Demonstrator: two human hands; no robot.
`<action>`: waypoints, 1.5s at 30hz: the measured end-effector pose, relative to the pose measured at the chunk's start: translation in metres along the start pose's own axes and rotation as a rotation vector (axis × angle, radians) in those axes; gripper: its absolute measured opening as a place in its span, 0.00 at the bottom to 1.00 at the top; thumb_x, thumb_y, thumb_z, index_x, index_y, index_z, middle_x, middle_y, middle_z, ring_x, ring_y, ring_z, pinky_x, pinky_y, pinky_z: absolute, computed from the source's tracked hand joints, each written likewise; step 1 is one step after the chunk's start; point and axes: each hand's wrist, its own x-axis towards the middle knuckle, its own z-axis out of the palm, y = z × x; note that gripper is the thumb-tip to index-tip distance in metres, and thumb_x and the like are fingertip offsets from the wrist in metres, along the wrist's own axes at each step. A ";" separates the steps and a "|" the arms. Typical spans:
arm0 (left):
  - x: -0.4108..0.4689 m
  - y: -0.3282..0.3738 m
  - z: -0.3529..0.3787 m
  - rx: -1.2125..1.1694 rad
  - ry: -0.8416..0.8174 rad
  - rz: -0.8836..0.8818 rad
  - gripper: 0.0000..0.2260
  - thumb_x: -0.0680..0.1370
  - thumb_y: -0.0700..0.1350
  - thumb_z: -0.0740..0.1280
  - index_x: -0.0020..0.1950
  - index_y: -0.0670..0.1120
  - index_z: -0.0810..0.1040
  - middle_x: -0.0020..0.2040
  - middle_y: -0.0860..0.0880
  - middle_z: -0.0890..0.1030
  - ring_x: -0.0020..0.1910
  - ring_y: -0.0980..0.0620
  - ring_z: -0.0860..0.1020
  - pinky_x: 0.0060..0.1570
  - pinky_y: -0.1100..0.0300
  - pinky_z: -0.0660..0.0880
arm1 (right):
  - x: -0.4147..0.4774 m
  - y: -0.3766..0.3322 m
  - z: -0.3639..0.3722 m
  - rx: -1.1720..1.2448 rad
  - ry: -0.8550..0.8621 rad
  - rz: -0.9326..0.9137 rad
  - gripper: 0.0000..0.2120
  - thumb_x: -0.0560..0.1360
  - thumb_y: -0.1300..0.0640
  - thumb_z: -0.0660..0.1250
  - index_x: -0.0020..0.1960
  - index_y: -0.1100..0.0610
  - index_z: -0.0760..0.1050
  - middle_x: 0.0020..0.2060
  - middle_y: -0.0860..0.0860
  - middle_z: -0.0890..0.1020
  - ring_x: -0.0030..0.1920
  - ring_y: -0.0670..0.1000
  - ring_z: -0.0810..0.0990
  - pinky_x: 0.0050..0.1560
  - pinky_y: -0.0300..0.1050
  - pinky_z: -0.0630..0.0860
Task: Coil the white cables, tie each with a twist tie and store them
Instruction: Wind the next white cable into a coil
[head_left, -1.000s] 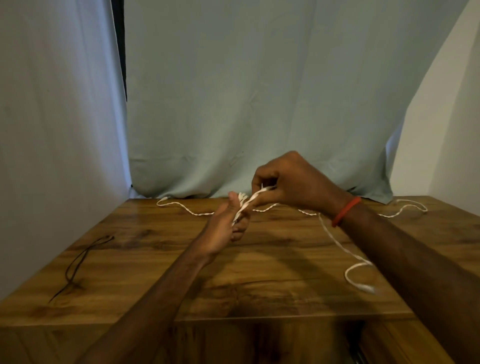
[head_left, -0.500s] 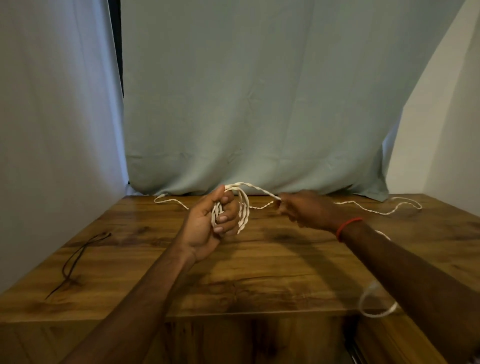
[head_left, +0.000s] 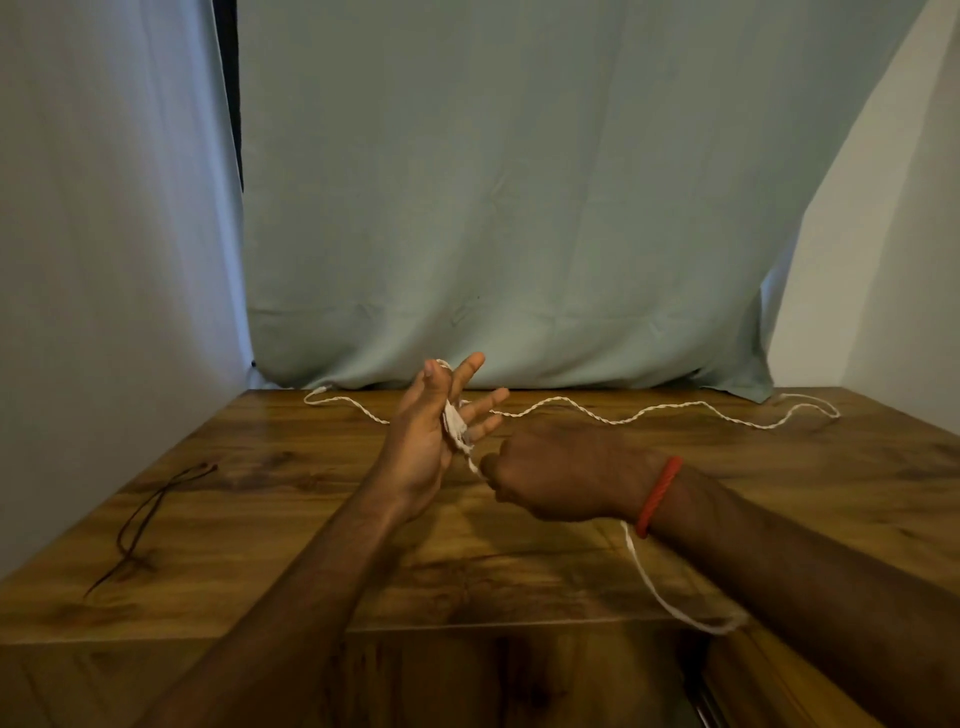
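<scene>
Now coiling: my left hand (head_left: 420, 448), fingers splayed straight, carries the loops (head_left: 455, 427) while my right hand (head_left: 556, 474) pinches the white cable (head_left: 640, 564) — due another taut wrap next.

We log left hand (head_left: 423, 441) with fingers (head_left: 470, 370) spread, white cable (head_left: 456, 427) looped around them; right hand (head_left: 561, 475) grips its tail. Dark ties (head_left: 150, 512) lie left on the table (head_left: 519, 571).

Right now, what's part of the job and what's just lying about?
Job:
- coil wound on the left hand
- its tail, pinched by the right hand
- back cable, white, uncoiled
- dark ties, probably the twist ties

Lying about:
- cloth backdrop
- red wristband
</scene>
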 end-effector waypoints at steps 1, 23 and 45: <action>-0.002 0.001 0.005 0.006 0.025 0.005 0.31 0.77 0.60 0.57 0.74 0.43 0.62 0.75 0.45 0.72 0.60 0.37 0.81 0.61 0.41 0.77 | 0.002 0.003 -0.004 0.024 -0.008 -0.009 0.11 0.83 0.54 0.61 0.60 0.59 0.75 0.56 0.57 0.80 0.57 0.56 0.79 0.43 0.43 0.62; -0.024 0.007 -0.033 0.542 -0.293 0.124 0.11 0.77 0.56 0.66 0.44 0.49 0.78 0.30 0.51 0.64 0.26 0.55 0.59 0.25 0.64 0.58 | -0.013 0.123 -0.034 0.495 0.265 0.224 0.19 0.73 0.40 0.68 0.52 0.53 0.85 0.40 0.45 0.81 0.40 0.46 0.79 0.40 0.44 0.73; -0.009 0.017 -0.013 0.034 -0.006 0.142 0.14 0.84 0.54 0.53 0.56 0.44 0.68 0.64 0.38 0.81 0.59 0.38 0.82 0.59 0.48 0.80 | 0.021 -0.004 0.058 0.155 0.130 -0.014 0.12 0.81 0.52 0.61 0.58 0.57 0.78 0.47 0.56 0.82 0.46 0.56 0.81 0.42 0.46 0.75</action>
